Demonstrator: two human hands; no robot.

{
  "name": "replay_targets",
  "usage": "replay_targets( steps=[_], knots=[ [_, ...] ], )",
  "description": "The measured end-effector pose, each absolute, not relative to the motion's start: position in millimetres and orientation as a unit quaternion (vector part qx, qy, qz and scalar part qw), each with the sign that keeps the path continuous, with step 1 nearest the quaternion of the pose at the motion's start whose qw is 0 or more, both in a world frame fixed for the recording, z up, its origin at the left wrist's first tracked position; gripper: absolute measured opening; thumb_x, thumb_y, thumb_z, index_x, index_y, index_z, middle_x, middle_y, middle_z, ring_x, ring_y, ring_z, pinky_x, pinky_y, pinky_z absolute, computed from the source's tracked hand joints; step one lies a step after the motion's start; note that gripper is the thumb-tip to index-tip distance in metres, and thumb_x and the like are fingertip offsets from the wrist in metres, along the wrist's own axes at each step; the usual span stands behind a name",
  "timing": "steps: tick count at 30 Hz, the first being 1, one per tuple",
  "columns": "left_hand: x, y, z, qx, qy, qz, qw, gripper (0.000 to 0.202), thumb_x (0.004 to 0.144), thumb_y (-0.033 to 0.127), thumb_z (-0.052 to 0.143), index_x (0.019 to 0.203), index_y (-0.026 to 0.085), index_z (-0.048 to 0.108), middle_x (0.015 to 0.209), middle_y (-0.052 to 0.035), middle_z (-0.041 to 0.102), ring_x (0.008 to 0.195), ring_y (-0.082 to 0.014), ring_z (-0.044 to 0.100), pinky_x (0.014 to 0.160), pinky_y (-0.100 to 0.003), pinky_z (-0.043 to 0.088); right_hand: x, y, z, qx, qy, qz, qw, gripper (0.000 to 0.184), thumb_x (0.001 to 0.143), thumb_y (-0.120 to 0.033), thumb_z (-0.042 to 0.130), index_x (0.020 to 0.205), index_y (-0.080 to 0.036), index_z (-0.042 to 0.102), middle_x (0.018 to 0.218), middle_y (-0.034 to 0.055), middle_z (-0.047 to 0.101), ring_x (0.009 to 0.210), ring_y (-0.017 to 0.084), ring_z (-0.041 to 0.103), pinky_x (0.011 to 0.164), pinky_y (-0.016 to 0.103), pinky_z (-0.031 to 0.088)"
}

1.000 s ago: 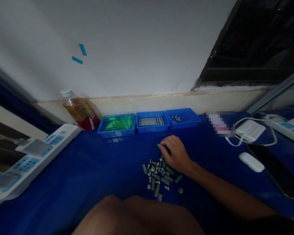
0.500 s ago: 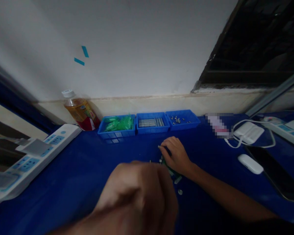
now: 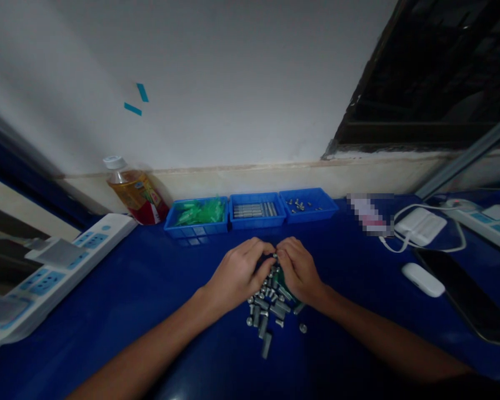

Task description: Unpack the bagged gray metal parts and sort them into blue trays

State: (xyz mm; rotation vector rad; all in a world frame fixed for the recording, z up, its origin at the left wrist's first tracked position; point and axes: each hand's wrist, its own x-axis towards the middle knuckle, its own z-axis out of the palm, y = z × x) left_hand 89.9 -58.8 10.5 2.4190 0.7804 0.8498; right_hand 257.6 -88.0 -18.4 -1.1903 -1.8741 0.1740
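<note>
My left hand (image 3: 245, 268) and my right hand (image 3: 299, 268) meet fingertip to fingertip above the blue table. A small shiny metal piece (image 3: 275, 255) shows between them, pinched by the right thumb and fingers; its exact kind is too small to tell. The left fingers are closed at the same spot, and whatever is in them is hidden. Just below lies a loose pile of screws and metal cylinders (image 3: 263, 326), partly covered by the hands. Something green (image 3: 280, 278) peeks out beside the right palm.
Along the wall stand three blue trays: one with green plastic sleeves (image 3: 200, 213), one with metal cylinders in rows (image 3: 254, 210), one with a few screws (image 3: 299, 205). A drink bottle (image 3: 137, 191) and power strip (image 3: 66, 272) are left; a phone (image 3: 466, 294) and white case (image 3: 423, 279) right.
My left hand has moved from close in front of the camera, where it blurred, forward to meet my right hand. The pile is now uncovered. The right hand stays nearly in place.
</note>
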Motion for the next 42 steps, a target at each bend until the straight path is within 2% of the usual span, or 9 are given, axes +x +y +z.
replay_targets(
  steps=[5, 10, 15, 18, 22, 28, 32, 39, 42],
  knots=[
    [91.9, -53.6, 11.9, 0.809, 0.337, 0.320, 0.359, 0.016, 0.088, 0.024, 0.048, 0.086, 0.013, 0.059, 0.073, -0.0011, 0.057, 0.064, -0.0112, 0.053, 0.058, -0.022, 0.040, 260.1, -87.3, -22.5, -0.469, -0.751, 0.041, 0.463, 0.004, 0.087, -0.021, 0.048, 0.091, -0.021, 0.049, 0.079, 0.0028, 0.056, 0.075, 0.018, 0.052, 0.068, 0.034, 0.038],
    [90.8, -44.4, 7.8, 0.713, 0.347, 0.320, 0.518, 0.025, 0.084, 0.035, 0.051, 0.079, 0.012, 0.058, 0.068, -0.0003, 0.055, 0.061, -0.0105, 0.049, 0.059, -0.022, 0.039, 263.1, -82.8, -19.7, -0.444, -0.774, -0.011, 0.452, 0.010, 0.085, -0.016, 0.052, 0.094, -0.021, 0.054, 0.083, 0.0040, 0.061, 0.079, 0.019, 0.056, 0.070, 0.035, 0.040],
    [88.5, -38.8, 9.4, 0.682, 0.332, 0.293, 0.583, 0.028, 0.083, 0.038, 0.052, 0.081, 0.011, 0.058, 0.072, -0.0020, 0.059, 0.061, -0.0101, 0.051, 0.060, -0.022, 0.042, 259.9, -79.9, -9.9, -0.425, -0.803, -0.026, 0.416, 0.010, 0.086, -0.019, 0.052, 0.096, -0.020, 0.056, 0.085, 0.0050, 0.063, 0.080, 0.019, 0.056, 0.070, 0.034, 0.040],
    [81.8, -31.5, 10.7, 0.718, 0.324, 0.257, 0.560, 0.029, 0.087, 0.037, 0.047, 0.087, 0.011, 0.060, 0.078, -0.0046, 0.062, 0.064, -0.0115, 0.054, 0.062, -0.023, 0.044, 263.3, -72.5, -1.9, -0.429, -0.806, -0.028, 0.406, 0.008, 0.088, -0.021, 0.050, 0.089, -0.019, 0.057, 0.082, 0.0048, 0.063, 0.078, 0.018, 0.055, 0.071, 0.033, 0.040],
    [66.1, -20.4, 12.8, 0.866, 0.260, 0.155, 0.397, 0.021, 0.086, 0.023, 0.051, 0.103, 0.015, 0.062, 0.095, -0.0065, 0.064, 0.082, -0.0156, 0.059, 0.076, -0.029, 0.046, 289.4, -38.3, 11.0, -0.521, -0.762, -0.057, 0.380, 0.018, 0.088, -0.028, 0.050, 0.078, -0.018, 0.061, 0.079, 0.0059, 0.063, 0.080, 0.020, 0.055, 0.077, 0.034, 0.040],
    [56.4, -17.2, 7.5, 0.929, 0.163, 0.064, 0.326, 0.020, 0.081, 0.011, 0.060, 0.097, 0.021, 0.066, 0.095, -0.0028, 0.057, 0.084, -0.0131, 0.058, 0.076, -0.024, 0.047, 337.1, 25.6, 21.5, -0.725, -0.672, -0.010, 0.152, 0.019, 0.082, -0.033, 0.055, 0.080, -0.020, 0.070, 0.086, 0.0056, 0.070, 0.082, 0.020, 0.060, 0.069, 0.029, 0.039],
    [57.7, -16.8, 2.2, 0.924, 0.177, 0.075, 0.331, 0.011, 0.081, 0.011, 0.059, 0.088, 0.017, 0.065, 0.089, -0.0025, 0.056, 0.078, -0.0121, 0.057, 0.073, -0.023, 0.046, 341.6, 40.4, 21.5, -0.762, -0.642, 0.010, 0.086, 0.025, 0.081, -0.041, 0.056, 0.078, -0.021, 0.071, 0.082, 0.0071, 0.071, 0.082, 0.022, 0.061, 0.069, 0.031, 0.039],
    [57.5, -9.4, -11.4, 0.847, 0.280, 0.180, 0.413, 0.016, 0.089, 0.026, 0.047, 0.088, 0.013, 0.056, 0.080, -0.0018, 0.055, 0.067, -0.0111, 0.050, 0.064, -0.022, 0.042, 294.1, -17.9, 7.3, -0.619, -0.719, -0.089, 0.304, 0.021, 0.088, -0.033, 0.050, 0.087, -0.018, 0.064, 0.083, 0.0079, 0.065, 0.086, 0.024, 0.055, 0.075, 0.037, 0.038],
    [57.0, -5.8, -16.0, 0.792, 0.313, 0.216, 0.477, 0.026, 0.090, 0.036, 0.045, 0.087, 0.012, 0.055, 0.078, -0.0012, 0.054, 0.068, -0.0117, 0.048, 0.063, -0.023, 0.040, 265.4, -61.2, -7.6, -0.489, -0.814, -0.041, 0.312, 0.017, 0.087, -0.028, 0.054, 0.098, -0.017, 0.059, 0.087, 0.0076, 0.063, 0.085, 0.022, 0.054, 0.073, 0.036, 0.038]
  ],
)
